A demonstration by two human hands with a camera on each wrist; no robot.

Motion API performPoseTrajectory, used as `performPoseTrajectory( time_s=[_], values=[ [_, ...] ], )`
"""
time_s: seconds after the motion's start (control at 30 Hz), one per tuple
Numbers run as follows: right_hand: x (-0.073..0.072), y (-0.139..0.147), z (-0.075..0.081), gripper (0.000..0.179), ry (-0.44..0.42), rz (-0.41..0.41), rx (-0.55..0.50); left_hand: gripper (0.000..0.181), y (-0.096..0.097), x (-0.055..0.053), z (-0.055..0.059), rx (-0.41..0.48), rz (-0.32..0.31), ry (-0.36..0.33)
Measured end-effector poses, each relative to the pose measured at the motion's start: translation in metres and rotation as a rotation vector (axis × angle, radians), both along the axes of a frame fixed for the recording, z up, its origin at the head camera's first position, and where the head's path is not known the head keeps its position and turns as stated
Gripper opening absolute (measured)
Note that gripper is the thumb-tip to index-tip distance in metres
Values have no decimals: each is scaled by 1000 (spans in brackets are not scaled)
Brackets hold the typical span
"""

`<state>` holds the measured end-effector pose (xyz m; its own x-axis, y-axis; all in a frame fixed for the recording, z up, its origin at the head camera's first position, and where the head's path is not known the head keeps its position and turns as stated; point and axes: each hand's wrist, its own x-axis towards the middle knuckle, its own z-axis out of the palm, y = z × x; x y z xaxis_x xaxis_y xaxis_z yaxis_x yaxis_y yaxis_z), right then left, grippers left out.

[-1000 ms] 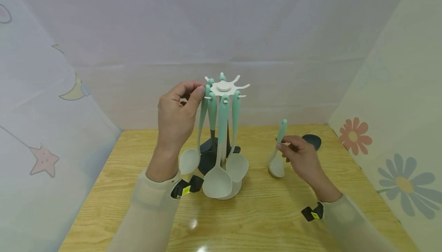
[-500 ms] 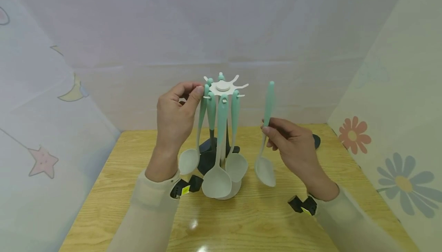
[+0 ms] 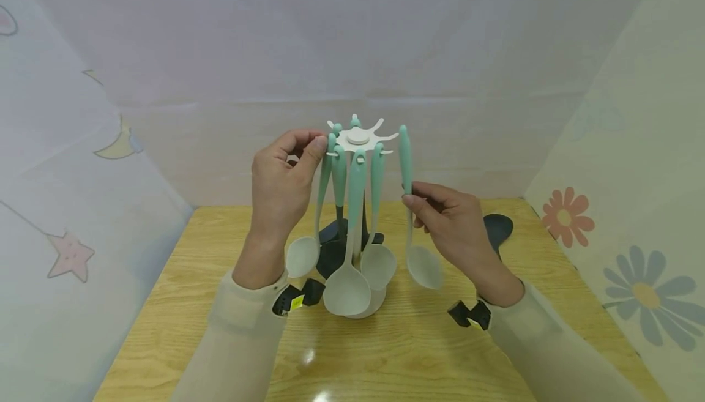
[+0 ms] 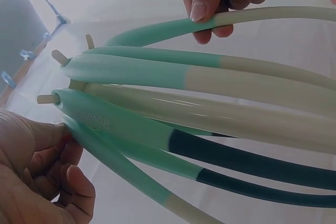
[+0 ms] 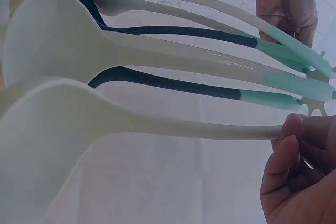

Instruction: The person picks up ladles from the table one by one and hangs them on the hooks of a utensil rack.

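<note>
My left hand (image 3: 281,188) pinches the top of the green handle of a white spoon (image 3: 303,257), the leftmost utensil on the white rack (image 3: 358,139). In the left wrist view, that hand's thumb and finger (image 4: 42,171) meet at the handle's end beside the hook. My right hand (image 3: 454,224) pinches a white ladle (image 3: 424,267) where its green handle joins the pale shaft. Held upright, the ladle stands just right of the rack, its handle end close to a bare hook. In the right wrist view, its pale bowl (image 5: 47,145) is nearest the camera.
Several green-handled utensils hang round the rack, including a round white one (image 3: 347,292) at the front and dark-headed ones behind. A dark utensil (image 3: 498,229) lies on the wooden table (image 3: 440,353) at the back right. Printed walls surround the table.
The right hand has lifted the ladle off the table and brought it left, up beside the rack. The left hand has stayed at the spoon's handle.
</note>
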<state>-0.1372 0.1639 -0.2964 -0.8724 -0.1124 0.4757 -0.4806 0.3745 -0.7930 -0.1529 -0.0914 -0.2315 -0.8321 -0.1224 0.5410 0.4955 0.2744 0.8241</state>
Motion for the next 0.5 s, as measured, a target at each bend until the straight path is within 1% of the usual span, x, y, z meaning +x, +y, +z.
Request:
performPoseTrajectory(
  time_s=[0.17, 0.27, 0.5],
  values=[
    [-5, -2, 0, 24, 9, 12, 12, 19, 1, 1, 0, 1, 2, 2],
    [-8, -3, 0, 24, -1, 26, 6, 19, 1, 2, 1, 4, 4, 4],
    [-12, -8, 0, 28, -78, 68, -20, 19, 2, 2, 0, 10, -3, 6]
  ],
)
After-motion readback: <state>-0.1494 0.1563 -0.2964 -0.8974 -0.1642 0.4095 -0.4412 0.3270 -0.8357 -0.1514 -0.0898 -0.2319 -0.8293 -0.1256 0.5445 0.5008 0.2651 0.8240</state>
